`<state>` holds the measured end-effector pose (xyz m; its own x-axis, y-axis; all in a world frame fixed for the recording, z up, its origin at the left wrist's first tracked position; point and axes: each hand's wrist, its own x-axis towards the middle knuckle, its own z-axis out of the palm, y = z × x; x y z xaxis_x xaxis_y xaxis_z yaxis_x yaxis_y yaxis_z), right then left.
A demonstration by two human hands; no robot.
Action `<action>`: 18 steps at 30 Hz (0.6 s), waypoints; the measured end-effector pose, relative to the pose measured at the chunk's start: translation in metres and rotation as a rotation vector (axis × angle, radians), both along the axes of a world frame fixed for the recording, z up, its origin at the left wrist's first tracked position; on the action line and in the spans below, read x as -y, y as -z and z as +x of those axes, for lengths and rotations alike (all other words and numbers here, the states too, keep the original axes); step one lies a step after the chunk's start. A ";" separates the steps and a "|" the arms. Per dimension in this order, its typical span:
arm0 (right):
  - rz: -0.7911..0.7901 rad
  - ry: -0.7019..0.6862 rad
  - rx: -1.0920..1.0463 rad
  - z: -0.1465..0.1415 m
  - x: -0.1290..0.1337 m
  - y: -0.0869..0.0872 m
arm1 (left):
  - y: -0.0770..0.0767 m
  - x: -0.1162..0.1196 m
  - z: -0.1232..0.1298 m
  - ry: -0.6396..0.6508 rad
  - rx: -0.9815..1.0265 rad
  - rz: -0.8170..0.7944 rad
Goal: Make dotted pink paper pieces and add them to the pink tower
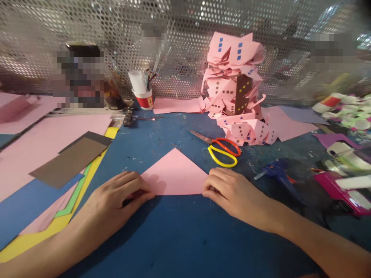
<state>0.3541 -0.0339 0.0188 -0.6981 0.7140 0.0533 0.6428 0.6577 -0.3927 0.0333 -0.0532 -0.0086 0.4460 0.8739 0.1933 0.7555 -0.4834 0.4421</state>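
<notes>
A pink sheet of paper [175, 175] lies on the blue tabletop in a triangle shape, its point facing away from me and its long straight edge toward me. My left hand [123, 195] pinches the left corner between thumb and fingers. At the opposite corner, my right hand [224, 187] has its fingers curled closed on the paper; the corner itself is hidden under them. Just beyond the right hand rest scissors [216, 144] with one red and one yellow handle, blades pointing to the far left.
Coloured paper sheets [69, 160] overlap on the left. A paper cup [143, 96] with brushes stands at the back, near a tall pile of cut pink paper [236, 88]. To the right are a blue glue gun [278, 173] and a magenta tool [340, 191]. Perforated metal [185, 50] borders the back.
</notes>
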 end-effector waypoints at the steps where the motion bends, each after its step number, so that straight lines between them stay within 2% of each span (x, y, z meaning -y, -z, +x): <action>1: -0.006 0.010 -0.006 0.000 0.000 0.000 | 0.000 0.000 0.000 -0.012 0.001 -0.005; 7: -0.021 0.071 -0.020 -0.001 -0.001 0.000 | 0.000 -0.001 0.002 -0.118 -0.001 -0.052; 11: -0.042 0.099 -0.014 -0.002 -0.002 0.000 | -0.002 -0.002 0.003 -0.119 -0.020 -0.040; 18: -0.049 0.143 -0.006 -0.003 -0.002 -0.002 | -0.003 -0.004 0.000 -0.157 0.014 -0.141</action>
<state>0.3508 -0.0321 0.0208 -0.5885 0.8083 0.0205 0.7262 0.5395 -0.4262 0.0328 -0.0489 -0.0051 0.3003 0.9513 0.0695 0.8099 -0.2928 0.5083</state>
